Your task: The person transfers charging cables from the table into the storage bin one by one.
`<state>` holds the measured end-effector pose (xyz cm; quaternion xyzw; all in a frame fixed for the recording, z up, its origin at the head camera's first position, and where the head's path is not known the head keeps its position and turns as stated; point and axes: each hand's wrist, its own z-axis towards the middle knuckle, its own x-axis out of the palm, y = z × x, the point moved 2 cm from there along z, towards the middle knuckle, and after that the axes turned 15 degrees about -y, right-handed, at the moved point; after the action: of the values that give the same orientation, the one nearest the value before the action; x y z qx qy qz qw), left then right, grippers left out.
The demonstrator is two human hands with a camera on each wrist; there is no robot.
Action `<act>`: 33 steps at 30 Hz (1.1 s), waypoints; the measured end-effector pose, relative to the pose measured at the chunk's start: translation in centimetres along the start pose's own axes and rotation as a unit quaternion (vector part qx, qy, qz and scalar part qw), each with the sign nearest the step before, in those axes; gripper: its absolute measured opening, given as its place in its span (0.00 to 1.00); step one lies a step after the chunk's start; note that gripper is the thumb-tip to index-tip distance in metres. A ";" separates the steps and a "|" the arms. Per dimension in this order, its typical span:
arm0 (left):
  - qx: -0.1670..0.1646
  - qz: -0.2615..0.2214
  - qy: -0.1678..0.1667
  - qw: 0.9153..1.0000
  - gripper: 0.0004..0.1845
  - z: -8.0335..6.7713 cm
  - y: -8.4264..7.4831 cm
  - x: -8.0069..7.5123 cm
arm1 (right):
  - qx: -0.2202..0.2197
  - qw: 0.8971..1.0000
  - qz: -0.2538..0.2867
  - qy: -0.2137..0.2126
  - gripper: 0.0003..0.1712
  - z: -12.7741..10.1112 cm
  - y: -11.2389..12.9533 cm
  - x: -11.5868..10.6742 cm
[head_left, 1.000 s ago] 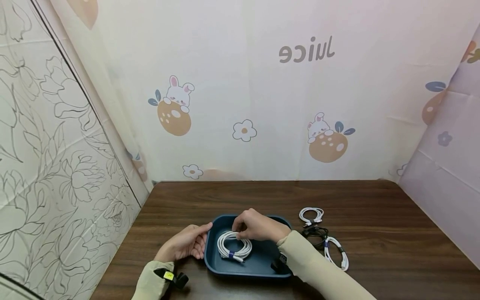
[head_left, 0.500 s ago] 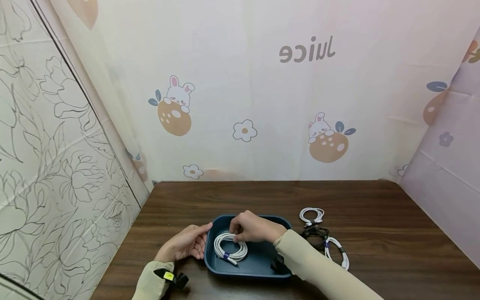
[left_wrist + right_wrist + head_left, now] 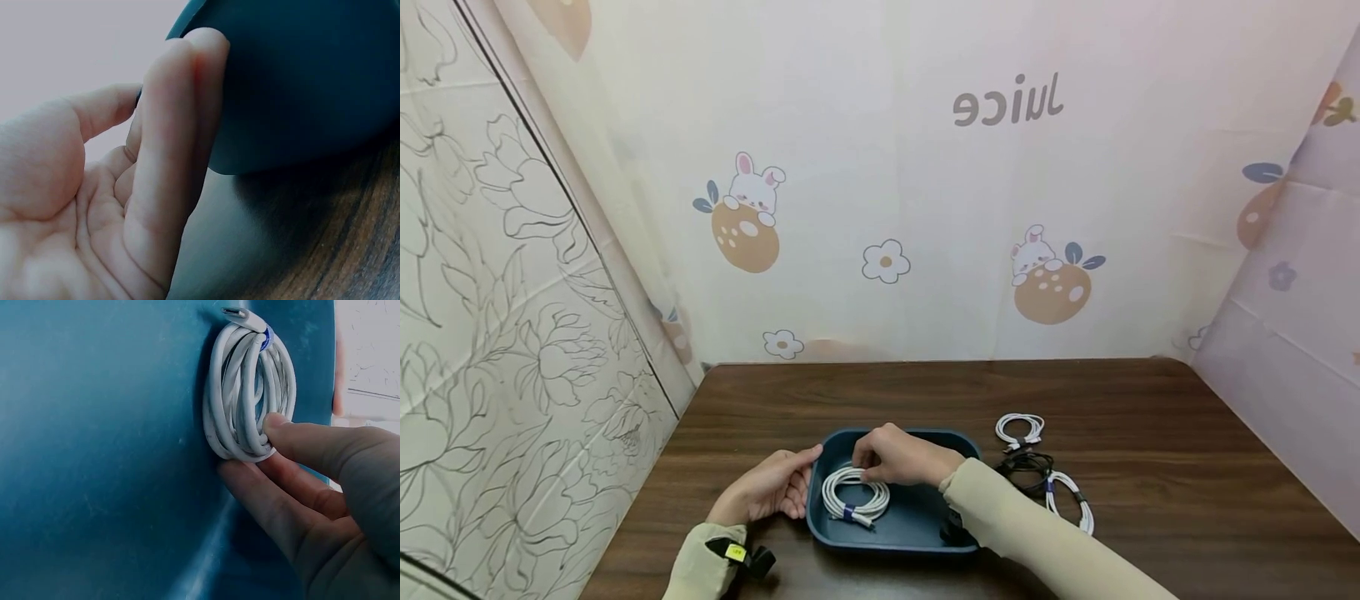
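A coiled white cable (image 3: pixel 856 497) with a blue tie lies low inside the left half of a dark blue tray (image 3: pixel 895 546). My right hand (image 3: pixel 906 456) pinches the coil at its far edge; in the right wrist view the thumb presses one side of the cable (image 3: pixel 250 394) and the fingers lie behind it. The plug end, pointing away from the hand, shows a metal connector. My left hand (image 3: pixel 771 486) holds the tray's left side, thumb at the rim and fingers against the outer wall (image 3: pixel 300 94).
Right of the tray on the wooden table (image 3: pixel 1165 467) lie a small white cable coil (image 3: pixel 1020 429), a black cable coil (image 3: pixel 1026 471) and another white cable coil (image 3: pixel 1078 496), partly behind the right sleeve. A printed curtain (image 3: pixel 887 167) hangs behind the table.
The white cable coil has shifted left within the tray together with my right hand, toward the tray's left wall. My left hand stays in place on the tray.
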<state>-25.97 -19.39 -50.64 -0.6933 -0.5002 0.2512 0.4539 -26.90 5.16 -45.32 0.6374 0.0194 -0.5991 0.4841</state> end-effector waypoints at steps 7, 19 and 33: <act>0.001 0.001 0.001 1.000 0.31 -0.2 -0.1 0.1 | 0.009 1.000 0.000 0.002 0.05 -0.1 0.0 0.0; 0.005 0.019 -0.025 0.999 0.31 -0.4 -0.1 -0.1 | 0.017 1.000 0.010 0.014 0.07 -0.1 0.4 -1.2; 0.009 0.018 -0.027 0.999 0.31 -0.4 -0.3 0.2 | 0.016 0.999 0.025 -0.029 0.11 -1.0 1.0 -4.9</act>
<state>-25.75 -19.36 -50.20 -0.6908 -0.4980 0.2825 0.4417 -26.90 7.99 -41.08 0.6277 -0.0198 -0.6054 0.4890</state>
